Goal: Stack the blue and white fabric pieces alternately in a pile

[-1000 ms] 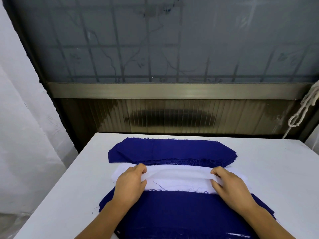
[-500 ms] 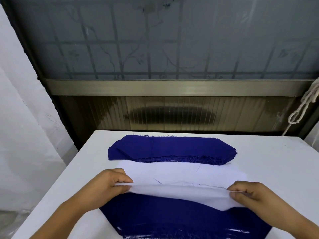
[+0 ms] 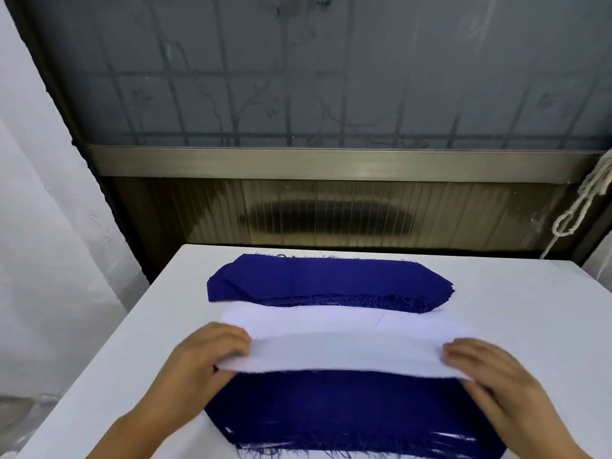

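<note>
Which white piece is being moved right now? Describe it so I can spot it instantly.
On the white table, look nearer than the far blue stack. The white piece is the strip stretched between the left hand and right hand, over the near blue pile. Unlike the flat white stack behind, it is lifted.

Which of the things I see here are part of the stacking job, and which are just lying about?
Part of the job:
- white fabric piece, held at its ends by the left hand and right hand
- near pile, blue on top
- white pile
- far blue pile
- table they lie on

Just lying about:
- rope hanging at the right
- window frame
- curtain
</note>
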